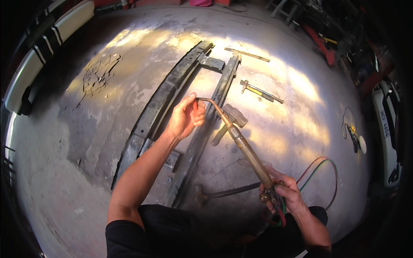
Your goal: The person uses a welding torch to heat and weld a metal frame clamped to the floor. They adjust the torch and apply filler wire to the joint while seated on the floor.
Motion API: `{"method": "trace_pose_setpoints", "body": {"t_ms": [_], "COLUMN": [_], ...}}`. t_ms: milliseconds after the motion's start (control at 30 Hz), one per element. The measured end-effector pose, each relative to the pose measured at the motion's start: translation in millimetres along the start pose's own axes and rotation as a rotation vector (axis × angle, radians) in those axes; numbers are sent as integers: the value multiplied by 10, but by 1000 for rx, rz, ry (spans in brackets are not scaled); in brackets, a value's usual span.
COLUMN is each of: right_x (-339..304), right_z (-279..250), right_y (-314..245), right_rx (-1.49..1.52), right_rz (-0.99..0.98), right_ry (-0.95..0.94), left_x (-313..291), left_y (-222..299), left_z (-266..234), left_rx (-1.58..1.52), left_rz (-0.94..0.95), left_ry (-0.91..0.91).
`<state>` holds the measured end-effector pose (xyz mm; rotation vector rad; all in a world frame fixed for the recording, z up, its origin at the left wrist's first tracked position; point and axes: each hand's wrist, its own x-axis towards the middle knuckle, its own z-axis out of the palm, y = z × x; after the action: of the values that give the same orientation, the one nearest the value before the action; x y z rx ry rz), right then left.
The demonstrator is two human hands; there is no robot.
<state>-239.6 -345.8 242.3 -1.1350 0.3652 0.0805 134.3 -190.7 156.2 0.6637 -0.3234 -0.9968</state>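
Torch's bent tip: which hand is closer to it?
Left. The left hand is close beside the tip; the right hand is at the opposite end of the torch.

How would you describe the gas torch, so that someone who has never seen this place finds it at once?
Find the two long metal rails on the concrete floor. To their right, the right hand grips the gas torch, its bent neck pointing toward the left hand. Its brass-coloured tube and red and green hoses distinguish it from the hammers lying nearby.
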Motion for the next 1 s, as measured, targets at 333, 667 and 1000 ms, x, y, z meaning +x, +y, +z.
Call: {"method": "trace_pose_setpoints", "body": {"t_ms": [333, 667, 1000], "right_x": [-13, -54, -40], "right_z": [-78, -53, -78], "right_y": [51, -101, -89], "right_rx": [75, -43, -50], "right_rz": [-106, 5, 11], "right_ry": [92, 129, -10], "left_x": [-24, 95, 121], "left_y": [-389, -492, -175], "left_z": [184, -2, 107], "left_rx": [176, 11, -68], "left_rz": [-165, -85, -20], "left_ry": [-32, 6, 7]}}
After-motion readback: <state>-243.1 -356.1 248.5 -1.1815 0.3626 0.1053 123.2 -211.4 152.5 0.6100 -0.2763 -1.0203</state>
